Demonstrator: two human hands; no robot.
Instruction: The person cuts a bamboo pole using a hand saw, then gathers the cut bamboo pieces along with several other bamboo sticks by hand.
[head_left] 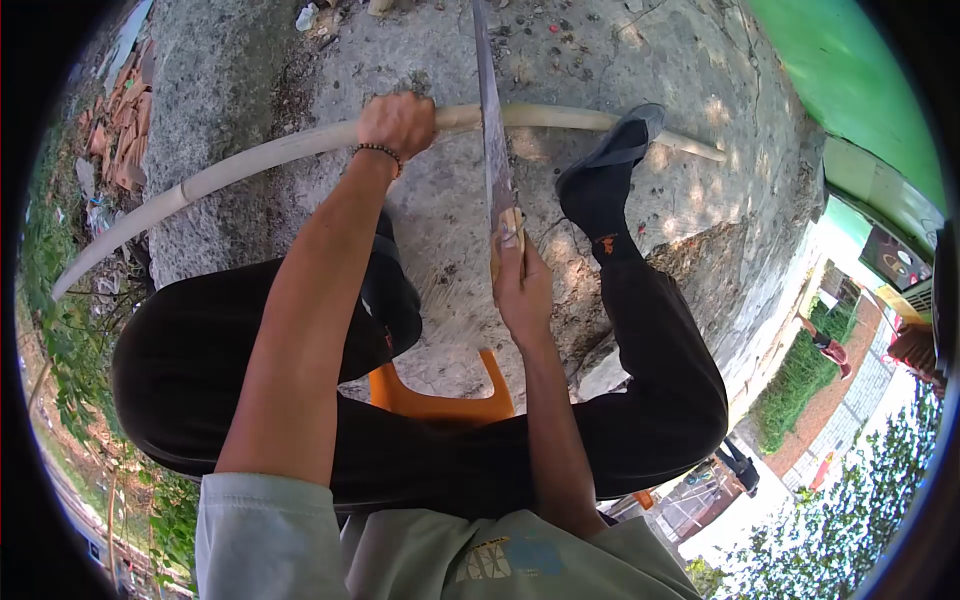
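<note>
On grey concrete (350, 75), a long, pale, curved wooden pole (270, 155) is lying, a grey-bladed saw (494, 130) crossing over it. The left hand (397, 122) is gripping the pole, the right hand (522, 290) the wooden handle (511, 225); firm bracing would suit straight strokes.

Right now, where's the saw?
In the head view's upper middle, the saw is in the right hand, crossing the pale pole between the left hand and right foot.
</note>
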